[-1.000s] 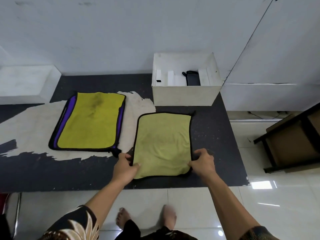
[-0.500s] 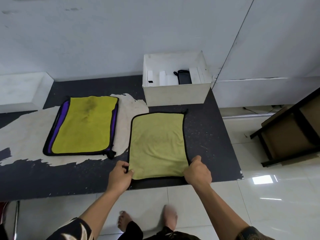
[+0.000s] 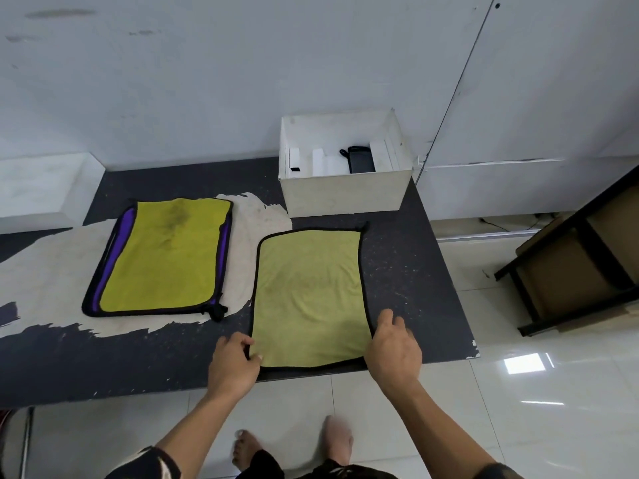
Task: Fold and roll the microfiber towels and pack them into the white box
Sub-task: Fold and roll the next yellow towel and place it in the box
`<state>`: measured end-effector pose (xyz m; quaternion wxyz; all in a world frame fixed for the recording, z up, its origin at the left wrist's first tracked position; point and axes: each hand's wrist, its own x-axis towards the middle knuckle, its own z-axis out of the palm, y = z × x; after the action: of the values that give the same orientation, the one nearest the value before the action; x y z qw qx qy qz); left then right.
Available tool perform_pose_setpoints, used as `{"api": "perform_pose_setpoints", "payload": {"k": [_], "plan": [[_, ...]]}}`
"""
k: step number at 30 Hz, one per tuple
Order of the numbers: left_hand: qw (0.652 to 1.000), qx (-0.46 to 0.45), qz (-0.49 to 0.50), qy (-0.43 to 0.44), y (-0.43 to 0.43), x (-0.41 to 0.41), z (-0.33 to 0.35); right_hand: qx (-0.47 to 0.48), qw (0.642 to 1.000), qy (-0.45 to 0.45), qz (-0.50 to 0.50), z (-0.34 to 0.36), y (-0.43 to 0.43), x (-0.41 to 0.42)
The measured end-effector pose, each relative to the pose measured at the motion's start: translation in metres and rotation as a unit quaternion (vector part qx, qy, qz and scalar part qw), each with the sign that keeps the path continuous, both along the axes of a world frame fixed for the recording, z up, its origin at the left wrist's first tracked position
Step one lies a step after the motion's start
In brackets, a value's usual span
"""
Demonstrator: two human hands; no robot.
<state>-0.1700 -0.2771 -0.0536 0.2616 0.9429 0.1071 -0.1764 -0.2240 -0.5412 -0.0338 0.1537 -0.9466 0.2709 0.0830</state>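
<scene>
Microfiber towels lie flat on a dark tabletop [image 3: 397,271] whose top layer has peeled away to a pale patch on the left. One is a folded stack of yellow towels with purple and black edging [image 3: 166,257] resting on that pale patch; the other, a paler yellow-green towel with black trim [image 3: 307,288], lies to its right, its near edge at the table's front edge. Behind this towel stands the open white box [image 3: 345,195], just beyond its far edge, holding white packets and a small black item [image 3: 361,160]. The person's right hand [image 3: 394,350] rests at the towel's near right corner, fingers curled along the edge. The left hand [image 3: 235,364] pinches the near left corner between thumb and fingers.
</scene>
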Motion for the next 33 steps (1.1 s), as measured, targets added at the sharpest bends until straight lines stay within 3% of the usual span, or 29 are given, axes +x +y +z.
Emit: {"api": "perform_pose_setpoints", "payload": {"k": [3,6,11,19,24,33], "plan": [[0.982,0.092,-0.132,-0.104,0.005,-0.007,-0.001,-0.022,0.985,-0.076,0.152,-0.012,0.003,-0.002],[0.946,0.085,-0.272,-0.152,0.014,-0.013,-0.009,-0.025,0.958,-0.067,0.277,-0.023,-0.001,-0.005],[0.925,0.057,-0.348,-0.144,0.025,-0.011,-0.01,0.002,0.95,-0.054,0.308,-0.027,-0.011,-0.005],[0.898,0.111,-0.38,-0.19,0.022,-0.013,-0.01,0.039,0.942,-0.042,0.33,-0.019,-0.017,-0.008],[0.914,0.154,-0.338,-0.162,0.012,-0.014,-0.011,0.012,0.952,-0.036,0.303,-0.018,-0.006,-0.009],[0.935,0.106,-0.291,-0.172,0.014,-0.015,-0.009,-0.023,0.966,-0.032,0.255,-0.022,0.009,-0.007]]}}
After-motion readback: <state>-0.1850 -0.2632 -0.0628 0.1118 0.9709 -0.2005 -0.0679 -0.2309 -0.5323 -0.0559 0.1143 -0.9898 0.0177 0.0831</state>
